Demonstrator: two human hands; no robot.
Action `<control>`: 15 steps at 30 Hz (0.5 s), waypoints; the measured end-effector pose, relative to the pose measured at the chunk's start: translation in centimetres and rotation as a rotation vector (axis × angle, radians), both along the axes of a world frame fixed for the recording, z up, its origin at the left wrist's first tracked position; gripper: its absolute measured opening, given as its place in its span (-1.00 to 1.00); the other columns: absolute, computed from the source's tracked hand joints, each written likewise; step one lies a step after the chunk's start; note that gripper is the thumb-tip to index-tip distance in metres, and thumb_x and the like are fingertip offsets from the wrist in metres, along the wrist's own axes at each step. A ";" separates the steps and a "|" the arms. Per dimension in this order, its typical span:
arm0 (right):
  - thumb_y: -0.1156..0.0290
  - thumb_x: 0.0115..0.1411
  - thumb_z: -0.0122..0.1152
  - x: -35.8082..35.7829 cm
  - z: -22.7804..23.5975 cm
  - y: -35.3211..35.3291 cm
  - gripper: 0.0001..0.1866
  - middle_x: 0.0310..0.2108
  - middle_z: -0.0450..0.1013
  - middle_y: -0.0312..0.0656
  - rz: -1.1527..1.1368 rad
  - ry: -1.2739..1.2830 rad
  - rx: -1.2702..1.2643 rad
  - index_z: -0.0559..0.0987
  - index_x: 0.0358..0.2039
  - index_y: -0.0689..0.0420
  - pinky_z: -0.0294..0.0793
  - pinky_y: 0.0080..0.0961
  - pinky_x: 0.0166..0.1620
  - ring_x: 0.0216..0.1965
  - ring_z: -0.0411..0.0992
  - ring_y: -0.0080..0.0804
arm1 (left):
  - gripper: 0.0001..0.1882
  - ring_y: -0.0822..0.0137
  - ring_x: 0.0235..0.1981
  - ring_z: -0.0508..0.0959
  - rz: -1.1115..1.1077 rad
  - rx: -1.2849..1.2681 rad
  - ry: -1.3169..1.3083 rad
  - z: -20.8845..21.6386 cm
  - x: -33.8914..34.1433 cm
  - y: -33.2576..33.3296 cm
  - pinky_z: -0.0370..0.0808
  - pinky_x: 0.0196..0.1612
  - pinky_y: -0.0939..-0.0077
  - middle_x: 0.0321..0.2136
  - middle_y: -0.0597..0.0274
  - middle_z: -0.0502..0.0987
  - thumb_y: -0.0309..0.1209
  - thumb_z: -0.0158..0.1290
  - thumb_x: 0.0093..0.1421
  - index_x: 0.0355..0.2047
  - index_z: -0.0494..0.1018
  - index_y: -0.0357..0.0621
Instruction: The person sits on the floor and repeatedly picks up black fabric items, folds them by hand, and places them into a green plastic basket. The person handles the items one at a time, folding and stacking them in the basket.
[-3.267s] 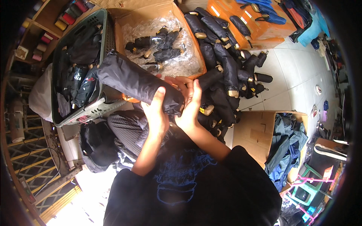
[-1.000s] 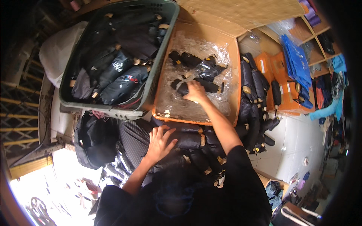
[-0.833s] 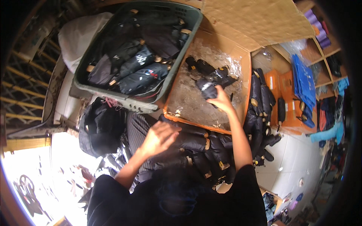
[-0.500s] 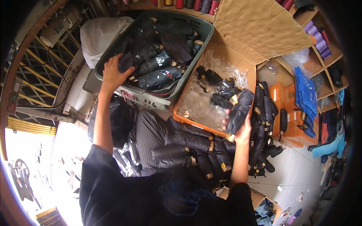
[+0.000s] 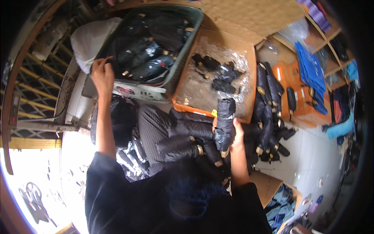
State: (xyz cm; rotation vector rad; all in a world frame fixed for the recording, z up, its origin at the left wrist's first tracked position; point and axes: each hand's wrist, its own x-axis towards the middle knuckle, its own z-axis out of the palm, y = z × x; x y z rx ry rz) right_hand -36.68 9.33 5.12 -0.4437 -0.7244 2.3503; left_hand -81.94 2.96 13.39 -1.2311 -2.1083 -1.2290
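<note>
On a dial centred on the black folded umbrella (image 5: 225, 123) in the right hand (image 5: 236, 134), with twelve toward the top of the view, the umbrella stands nearly vertical, its pale end at six and a yellow tag at its upper left. The right hand wraps it firmly, thumb on the right and fingertips showing at the left. The umbrella's upper end overlaps the near edge of the open cardboard box in the view.

The left hand (image 5: 102, 73) is at ten o'clock, by the near left corner of the dark green plastic basket (image 5: 161, 94). Its fingers are bent and drawn close together, with something dark at the tips; I cannot tell whether they pinch it.

The basket lies between ten and eleven and holds many black folded umbrellas, one with a red and white print. At twelve is the cardboard box (image 5: 191, 93), with crumpled clear plastic and a few black umbrellas (image 5: 222, 72) inside. Its raised flap (image 5: 253, 21) rises at the far side. A white bag (image 5: 93, 39) sits at ten, beyond the basket.

A pile of black umbrellas (image 5: 269, 91) is near at two; farther out that way, a blue plastic sheet (image 5: 311, 70) lies on an orange box (image 5: 284, 74). More rolled umbrellas (image 5: 177, 148) lie at eight, against a pinstriped trouser leg (image 5: 154, 130) at nine. At five, another cardboard box (image 5: 265, 187) holds blue-grey cloth (image 5: 278, 210).
</note>
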 end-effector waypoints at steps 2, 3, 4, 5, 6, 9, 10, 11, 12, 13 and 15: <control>-0.07 0.21 0.07 0.4 -0.2 -1.1 -0.32 -0.24 0.48 0.03 -0.007 0.030 0.088 0.33 0.08 0.29 0.56 -0.38 -0.20 -0.27 0.52 -0.26 | -0.65 0.18 -0.26 0.50 -0.145 0.093 -0.081 2.1 4.0 -0.2 0.42 -0.14 0.37 -0.26 0.09 0.48 -0.46 -0.14 0.16 -0.14 0.58 -0.23; -0.07 0.19 0.10 0.2 0.4 -1.6 -0.30 -0.24 0.48 0.05 0.018 0.063 0.101 0.32 0.08 0.30 0.57 -0.36 -0.20 -0.25 0.52 -0.22 | -0.63 0.19 -0.24 0.48 -0.206 0.112 0.005 3.3 6.2 -0.6 0.40 -0.12 0.36 -0.26 0.09 0.48 -0.40 -0.16 0.19 -0.11 0.57 -0.22; -0.07 0.17 0.14 0.0 1.3 -2.2 -0.28 -0.24 0.47 0.06 0.045 0.095 0.113 0.31 0.09 0.31 0.57 -0.33 -0.20 -0.23 0.52 -0.18 | -0.60 0.20 -0.22 0.46 -0.267 0.133 0.089 3.9 8.6 -1.0 0.39 -0.10 0.36 -0.25 0.09 0.47 -0.35 -0.18 0.21 -0.08 0.56 -0.21; -0.05 0.15 0.18 0.0 1.8 -2.8 -0.27 -0.22 0.46 0.09 0.072 0.135 0.102 0.30 0.09 0.32 0.58 -0.30 -0.20 -0.22 0.52 -0.16 | -0.57 0.18 -0.20 0.44 -0.383 0.158 0.116 4.1 11.2 -1.3 0.38 -0.09 0.33 -0.23 0.05 0.46 -0.28 -0.21 0.25 -0.06 0.55 -0.20; -0.03 0.13 0.22 0.2 1.9 -3.3 -0.25 -0.20 0.46 0.11 0.101 0.176 0.093 0.29 0.10 0.33 0.58 -0.26 -0.20 -0.20 0.52 -0.13 | -0.54 0.16 -0.17 0.43 -0.498 0.186 0.142 4.1 13.9 -1.5 0.37 -0.07 0.31 -0.21 0.01 0.45 -0.22 -0.24 0.28 -0.04 0.54 -0.19; 0.04 0.03 0.35 0.4 2.5 -4.5 -0.13 -0.01 0.36 0.15 0.123 0.158 0.031 0.18 0.16 0.35 0.63 -0.20 -0.22 -0.27 0.54 -0.11 | -0.45 0.20 -0.21 0.39 -0.672 -0.041 -0.018 1.7 20.6 -3.2 0.37 -0.08 0.33 -0.23 0.03 0.38 -0.06 -0.30 0.35 0.03 0.51 -0.17; 0.03 0.01 0.36 0.5 2.3 -4.7 -0.10 0.02 0.34 0.16 0.160 0.170 0.050 0.17 0.16 0.35 0.64 -0.19 -0.24 -0.28 0.55 -0.11 | -0.46 0.22 -0.23 0.37 -0.728 -0.088 -0.075 0.4 22.6 -3.3 0.37 -0.09 0.34 -0.25 0.07 0.35 -0.06 -0.28 0.37 0.06 0.49 -0.16; 0.03 -0.01 0.37 0.7 1.6 -5.5 -0.13 -0.07 0.41 0.17 0.121 0.180 -0.010 0.22 0.12 0.37 0.65 -0.19 -0.30 -0.33 0.56 -0.08 | -0.53 0.24 -0.24 0.35 -0.791 -0.077 -0.165 -1.2 24.3 -3.1 0.38 -0.11 0.36 -0.27 0.10 0.31 -0.15 -0.21 0.37 0.08 0.47 -0.16; 0.04 -0.01 0.37 1.0 0.9 -5.9 -0.15 -0.12 0.43 0.16 0.147 0.210 -0.018 0.24 0.10 0.37 0.65 -0.19 -0.31 -0.35 0.57 -0.07 | -0.59 0.27 -0.25 0.34 -0.849 -0.070 -0.255 -2.7 26.0 -3.1 0.39 -0.13 0.38 -0.29 0.14 0.28 -0.24 -0.14 0.37 0.11 0.44 -0.16; 0.04 0.00 0.37 1.4 0.5 -6.3 -0.17 -0.18 0.45 0.14 0.167 0.233 -0.027 0.26 0.09 0.37 0.65 -0.18 -0.32 -0.36 0.57 -0.06 | -0.62 0.29 -0.26 0.34 -0.891 -0.110 -0.411 -3.4 27.7 -3.3 0.40 -0.14 0.42 -0.29 0.16 0.26 -0.36 -0.08 0.33 0.12 0.43 -0.17; 0.01 0.02 0.29 2.5 -0.9 -6.9 -0.11 -0.37 0.43 0.19 0.152 0.179 -0.010 0.16 0.19 0.31 0.60 -0.10 -0.39 -0.46 0.51 0.05 | -0.59 0.33 -0.30 0.37 -0.905 -0.171 -0.544 -4.9 29.5 -3.9 0.41 -0.17 0.49 -0.30 0.17 0.29 -0.54 0.03 0.25 0.12 0.41 -0.22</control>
